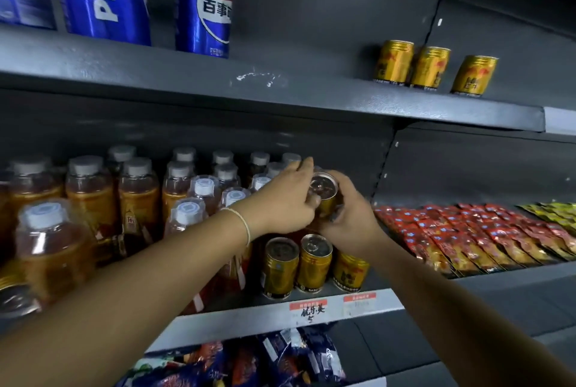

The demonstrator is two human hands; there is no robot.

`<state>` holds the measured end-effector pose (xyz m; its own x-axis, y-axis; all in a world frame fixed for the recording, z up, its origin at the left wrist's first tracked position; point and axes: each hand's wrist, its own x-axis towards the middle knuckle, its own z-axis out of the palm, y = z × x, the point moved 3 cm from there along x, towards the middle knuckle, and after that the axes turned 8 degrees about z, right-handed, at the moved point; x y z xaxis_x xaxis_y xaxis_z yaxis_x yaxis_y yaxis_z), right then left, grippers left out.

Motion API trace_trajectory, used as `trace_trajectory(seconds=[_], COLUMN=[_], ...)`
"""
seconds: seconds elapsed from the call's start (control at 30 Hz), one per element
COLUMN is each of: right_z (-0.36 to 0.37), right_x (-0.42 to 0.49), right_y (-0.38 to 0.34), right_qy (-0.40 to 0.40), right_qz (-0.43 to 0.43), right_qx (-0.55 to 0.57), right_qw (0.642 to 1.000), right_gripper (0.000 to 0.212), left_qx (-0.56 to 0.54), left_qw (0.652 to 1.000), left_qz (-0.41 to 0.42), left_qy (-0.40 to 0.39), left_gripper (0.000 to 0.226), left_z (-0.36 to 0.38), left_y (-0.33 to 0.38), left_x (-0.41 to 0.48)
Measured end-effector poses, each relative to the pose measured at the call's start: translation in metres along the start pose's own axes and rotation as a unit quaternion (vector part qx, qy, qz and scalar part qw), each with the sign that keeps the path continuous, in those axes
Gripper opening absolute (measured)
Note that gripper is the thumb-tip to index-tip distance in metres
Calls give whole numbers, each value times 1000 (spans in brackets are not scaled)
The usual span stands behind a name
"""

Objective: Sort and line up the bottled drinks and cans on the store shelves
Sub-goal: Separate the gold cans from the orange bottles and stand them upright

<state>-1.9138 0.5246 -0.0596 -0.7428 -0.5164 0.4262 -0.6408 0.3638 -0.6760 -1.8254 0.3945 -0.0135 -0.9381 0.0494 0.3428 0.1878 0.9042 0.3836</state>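
Forearms stretched over middle shelf [233, 322]; left hand [285, 199] fingers pinch gold can [325, 194] top, right hand [350, 215] fingers curled round body. Can above standing cans [313, 262], right of tea bottles [90, 190].

gold cans [313, 263], blue pepsi cans [204, 3]

Person is wearing a thin, pale cord bracelet [245, 226] just behind the left hand [286, 202]; it is sitting snug round the wrist; both forearms are showing bare.
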Motion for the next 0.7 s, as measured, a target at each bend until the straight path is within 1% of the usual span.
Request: trace_trajectory(seconds=[0.1, 0.17, 0.23, 0.3, 0.37, 0.43, 0.47, 0.53, 0.57, 0.63, 0.7], right_z=[12, 20, 28, 37, 44, 49, 50, 52, 54, 58, 61], right_x=[15, 27, 36, 37, 36, 36, 37, 37, 36, 31, 29], right_y=[13, 22, 29, 35, 37, 39, 39, 40, 40, 40, 41], right_qy=[-3, -3, -14, -25, -37, -46, -46, -47, -52, -59, -56], right_qz=[43, 58, 66, 70, 48, 27, 25, 27, 26, 12, 4], right_qx=[-13, -34, -55, -44, -43, -58, -64, -81, -90, -93, -78], right_qw=[999, 998, 996, 996, 997, 997, 997, 995, 994, 994, 995], right_gripper=[76, 70, 67, 72, 75, 75, 75, 75, 73, 64, 53], left_qx=[5, 14, 29, 43, 58, 77, 84, 100, 106, 116, 145], left_qw=[998, 996, 992, 987, 981, 975, 971, 964, 963, 963, 960], left_qz=[-53, -87, -113, -133, -143, -153, -154, -153, -152, -147, -135], left_qy=[16, -3, -39, -85, -121, -145, -160, -190, -196, -196, -197], left_gripper=[73, 66, 56, 47, 36, 16, 12, 13, 18, 39, 54], left_z=[2, 9, 20, 30, 37, 44, 47, 55, 57, 62, 66], left_y=[-6, -7, -7, -6, -6, -6, -6, -5, -5, -6, -7], left_x=[-10, -19, -27, -34, -38, -40, -41, -45, -47, -51, -54])
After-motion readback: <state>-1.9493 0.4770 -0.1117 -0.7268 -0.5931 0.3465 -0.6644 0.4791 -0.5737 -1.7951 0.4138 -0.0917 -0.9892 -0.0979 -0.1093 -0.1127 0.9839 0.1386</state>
